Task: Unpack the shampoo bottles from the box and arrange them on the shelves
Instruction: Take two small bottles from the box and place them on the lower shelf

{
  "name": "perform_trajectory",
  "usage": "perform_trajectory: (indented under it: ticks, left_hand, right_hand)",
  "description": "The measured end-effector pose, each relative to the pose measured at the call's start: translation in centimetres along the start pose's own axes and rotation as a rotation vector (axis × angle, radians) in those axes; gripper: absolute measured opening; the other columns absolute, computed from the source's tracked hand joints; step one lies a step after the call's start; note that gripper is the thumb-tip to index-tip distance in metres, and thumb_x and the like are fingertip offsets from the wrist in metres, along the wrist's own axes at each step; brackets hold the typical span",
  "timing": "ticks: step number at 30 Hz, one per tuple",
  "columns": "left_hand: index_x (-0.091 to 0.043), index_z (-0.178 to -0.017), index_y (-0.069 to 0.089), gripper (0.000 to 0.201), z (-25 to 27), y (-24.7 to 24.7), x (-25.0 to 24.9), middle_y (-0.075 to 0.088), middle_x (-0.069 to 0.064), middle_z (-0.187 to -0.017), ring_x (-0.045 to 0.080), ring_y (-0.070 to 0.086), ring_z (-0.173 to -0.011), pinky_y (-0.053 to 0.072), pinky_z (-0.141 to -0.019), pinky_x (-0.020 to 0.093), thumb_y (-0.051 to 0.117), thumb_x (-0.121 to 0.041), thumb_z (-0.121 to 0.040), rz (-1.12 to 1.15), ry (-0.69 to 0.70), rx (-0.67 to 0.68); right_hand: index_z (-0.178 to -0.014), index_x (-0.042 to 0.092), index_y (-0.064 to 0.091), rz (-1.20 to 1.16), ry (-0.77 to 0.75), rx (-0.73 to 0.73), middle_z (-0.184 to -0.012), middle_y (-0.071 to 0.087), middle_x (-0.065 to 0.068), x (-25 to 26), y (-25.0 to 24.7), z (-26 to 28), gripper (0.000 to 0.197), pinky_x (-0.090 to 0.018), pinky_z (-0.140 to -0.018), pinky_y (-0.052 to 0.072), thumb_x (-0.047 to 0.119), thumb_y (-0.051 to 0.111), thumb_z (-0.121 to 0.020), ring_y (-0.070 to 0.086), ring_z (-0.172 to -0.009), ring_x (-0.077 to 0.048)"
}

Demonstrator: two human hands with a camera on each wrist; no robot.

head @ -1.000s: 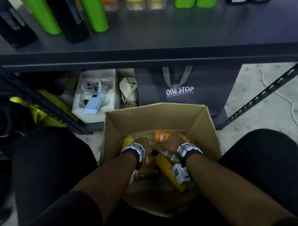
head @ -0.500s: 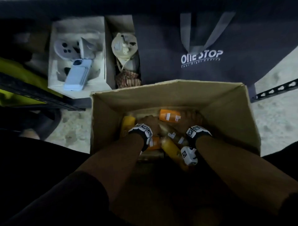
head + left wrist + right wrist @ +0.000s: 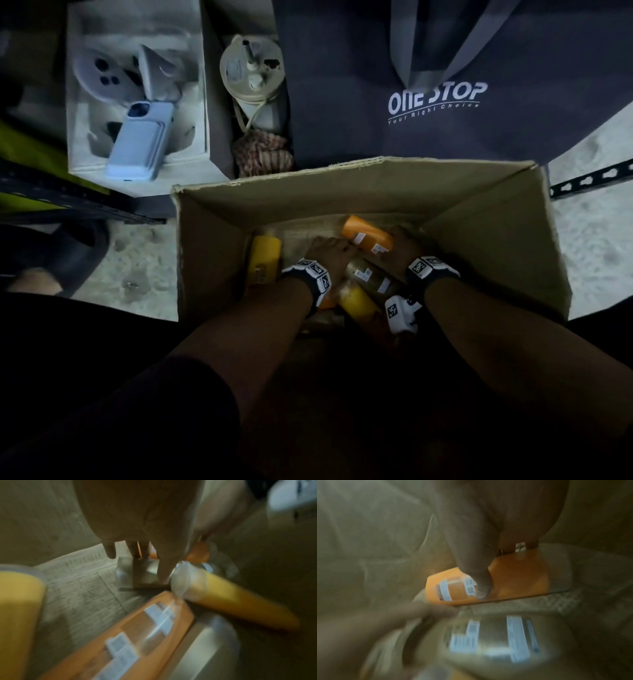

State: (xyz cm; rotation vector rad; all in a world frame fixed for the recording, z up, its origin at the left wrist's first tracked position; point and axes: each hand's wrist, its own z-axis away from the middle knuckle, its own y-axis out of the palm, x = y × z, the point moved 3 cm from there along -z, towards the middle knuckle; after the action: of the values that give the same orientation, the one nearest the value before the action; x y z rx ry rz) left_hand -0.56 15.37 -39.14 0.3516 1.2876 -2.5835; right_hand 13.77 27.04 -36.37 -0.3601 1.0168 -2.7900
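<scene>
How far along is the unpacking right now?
Nothing placed is visible; no shelf is in view. In hand: the right hand grips an orange bottle inside the box, and the left hand reaches beside it. Left: yellow bottles lie in the box.

Black-and-white marker wristbands (image 3: 310, 272), dark short sleeves (image 3: 164, 404)

Open cardboard box (image 3: 359, 192) on floor contains orange bottle (image 3: 368, 235) and yellow bottles (image 3: 264, 260), all lying flat.
</scene>
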Motion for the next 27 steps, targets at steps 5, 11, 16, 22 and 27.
perform_trajectory:
  ticks: [5,11,16,22,27]
  left_hand:
    - [-0.024,-0.163,0.024,0.071,0.5,0.2,0.8,0.008,0.017,-0.17,0.041,0.01,-0.156,0.007,-0.124,0.059,0.052,-0.05,-0.102,-0.127,-0.114,0.107]
    - [-0.015,-0.152,0.037,0.055,1.8,0.9,2.3,0.024,0.021,-0.16,0.042,0.027,-0.145,0.026,-0.116,0.056,0.045,-0.042,-0.104,-0.226,-0.312,0.066]
    - [-0.003,-0.159,0.023,0.065,1.6,1.6,3.1,0.014,0.027,-0.166,0.045,0.017,-0.152,0.016,-0.123,0.06,0.044,-0.035,-0.106,-0.132,-0.373,0.135]
    - [-0.014,-0.149,0.04,0.061,0.2,0.9,1.2,0.039,0.017,-0.149,0.041,0.043,-0.135,0.033,-0.111,0.054,0.066,-0.028,-0.095,0.113,-0.217,0.075]
    - [-0.015,-0.152,0.036,0.065,0.4,1.0,1.4,0.024,0.022,-0.156,0.048,0.031,-0.143,0.035,-0.113,0.059,0.067,-0.028,-0.096,0.179,-0.241,0.138]
  right_hand:
    - [-0.149,0.023,0.039,0.021,0.036,-0.014,-0.15,0.045,-0.011,-0.4,-0.7,-0.5,0.082,-0.051,-0.11,0.041,0.059,0.073,-0.084,0.048,-0.134,-0.037]
    - [-0.153,0.018,0.037,0.054,0.033,-0.02,-0.152,0.042,-0.014,0.0,-0.3,-0.2,0.073,-0.046,-0.113,0.037,0.047,0.067,-0.094,0.043,-0.138,-0.037]
    - [-0.13,0.025,0.06,-0.158,0.036,-0.01,-0.126,0.062,-0.007,0.1,1.1,0.3,0.063,-0.04,-0.09,0.043,0.074,0.054,-0.09,0.058,-0.099,-0.03]
    - [-0.132,0.021,0.06,-0.391,0.122,0.052,-0.134,0.06,-0.009,0.1,3.4,0.0,0.055,-0.039,-0.098,0.042,0.06,0.063,-0.093,0.058,-0.115,-0.033]
    - [-0.134,0.011,0.056,-0.48,0.191,0.019,-0.128,0.062,-0.015,0.2,3.2,0.7,0.067,-0.048,-0.104,0.047,0.064,0.059,-0.094,0.061,-0.118,-0.037]
